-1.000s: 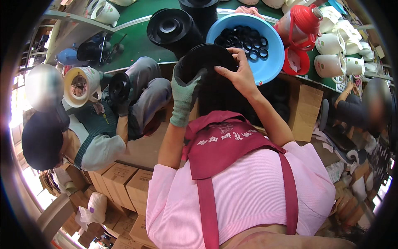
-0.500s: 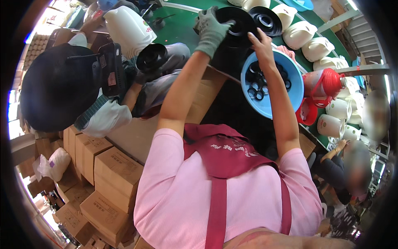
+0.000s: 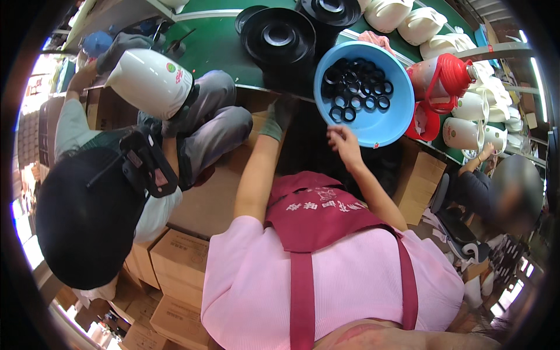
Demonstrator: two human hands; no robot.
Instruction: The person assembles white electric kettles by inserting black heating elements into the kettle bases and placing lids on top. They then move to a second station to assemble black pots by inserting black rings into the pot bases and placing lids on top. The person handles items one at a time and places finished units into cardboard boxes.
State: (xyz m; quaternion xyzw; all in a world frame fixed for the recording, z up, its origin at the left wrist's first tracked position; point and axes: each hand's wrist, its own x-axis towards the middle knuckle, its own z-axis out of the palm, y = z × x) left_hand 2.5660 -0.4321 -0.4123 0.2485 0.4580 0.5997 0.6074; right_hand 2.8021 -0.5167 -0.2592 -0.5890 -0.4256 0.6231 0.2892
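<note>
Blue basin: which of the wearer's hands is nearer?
Right. The right hand is close by the near rim of the blue basin; the gloved left hand is farther off, to its left.

White characters run in a row across the maroon apron (image 3: 326, 224), beside a small white line drawing. The white jug (image 3: 146, 84) on the left bears red lettering next to a round red-and-green mark. Dark printed characters, faint and small, stand on the cardboard boxes (image 3: 184, 262). White pots (image 3: 458, 133) at the right carry tiny coloured marks, too small to read. A little red sticker sits on the blue basin (image 3: 364, 131).
</note>
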